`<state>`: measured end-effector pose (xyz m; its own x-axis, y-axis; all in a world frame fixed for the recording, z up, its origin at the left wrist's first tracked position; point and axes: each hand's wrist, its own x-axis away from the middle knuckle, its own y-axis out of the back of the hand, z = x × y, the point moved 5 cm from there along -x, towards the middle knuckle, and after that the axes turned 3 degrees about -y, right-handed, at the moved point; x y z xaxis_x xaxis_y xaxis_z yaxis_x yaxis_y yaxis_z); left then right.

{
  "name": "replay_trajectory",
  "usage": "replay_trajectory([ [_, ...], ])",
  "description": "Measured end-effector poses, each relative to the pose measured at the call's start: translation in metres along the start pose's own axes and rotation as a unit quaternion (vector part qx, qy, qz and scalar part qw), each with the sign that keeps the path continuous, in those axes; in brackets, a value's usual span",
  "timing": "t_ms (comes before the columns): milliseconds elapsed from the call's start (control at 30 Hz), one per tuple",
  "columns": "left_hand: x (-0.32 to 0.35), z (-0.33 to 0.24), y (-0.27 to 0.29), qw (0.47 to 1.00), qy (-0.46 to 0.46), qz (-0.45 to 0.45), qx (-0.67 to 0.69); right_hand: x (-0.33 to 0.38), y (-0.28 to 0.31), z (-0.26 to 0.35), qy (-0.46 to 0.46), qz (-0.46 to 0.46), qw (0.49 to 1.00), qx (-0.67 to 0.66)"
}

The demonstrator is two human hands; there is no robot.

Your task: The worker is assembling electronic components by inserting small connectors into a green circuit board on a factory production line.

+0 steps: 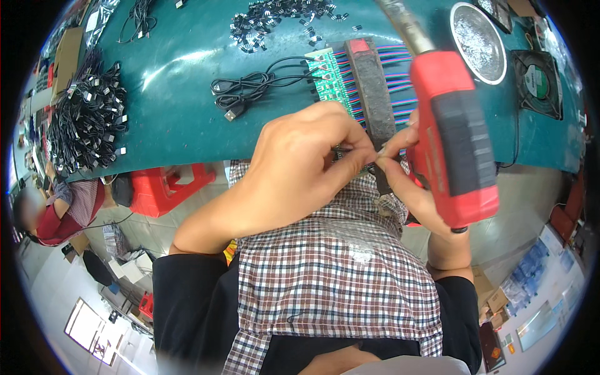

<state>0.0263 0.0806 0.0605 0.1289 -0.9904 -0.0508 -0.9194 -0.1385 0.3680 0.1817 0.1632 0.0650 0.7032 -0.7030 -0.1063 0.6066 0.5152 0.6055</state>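
My left hand (pixel 306 156) is closed, thumb and index finger pinched together near the front edge of the green table. Its fingertips meet those of my right hand (pixel 406 187), also pinching; whatever small piece is between them is too hidden to name. A red and black soldering gun (pixel 459 137) lies across my right hand, its metal barrel toward the far side; the fingers gripping it are mostly hidden behind it. Just beyond my hands sits a row of green circuit boards (pixel 328 78) with coloured wires (pixel 395 78). A dark bar (pixel 369 81) rests over the wires.
A black USB cable (pixel 247 87) runs to the boards. Small black connectors (pixel 269 22) are scattered at the back. Bundled cables (pixel 87 119) pile up at the left. A round metal dish (pixel 478 42) and a fan (pixel 537 84) stand right. Another person (pixel 62 212) sits far left near a red stool (pixel 156 194).
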Motion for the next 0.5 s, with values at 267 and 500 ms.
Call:
replay_trajectory([
  [267, -0.005, 0.009, 0.030, 0.978, 0.092, -0.079, -0.168, 0.007, 0.001, 0.002, -0.003, 0.075, 0.989, -0.129],
  [500, -0.017, 0.038, 0.027, 0.968, 0.085, -0.123, -0.199, 0.039, 0.010, -0.006, -0.181, -0.028, 0.947, -0.263],
])
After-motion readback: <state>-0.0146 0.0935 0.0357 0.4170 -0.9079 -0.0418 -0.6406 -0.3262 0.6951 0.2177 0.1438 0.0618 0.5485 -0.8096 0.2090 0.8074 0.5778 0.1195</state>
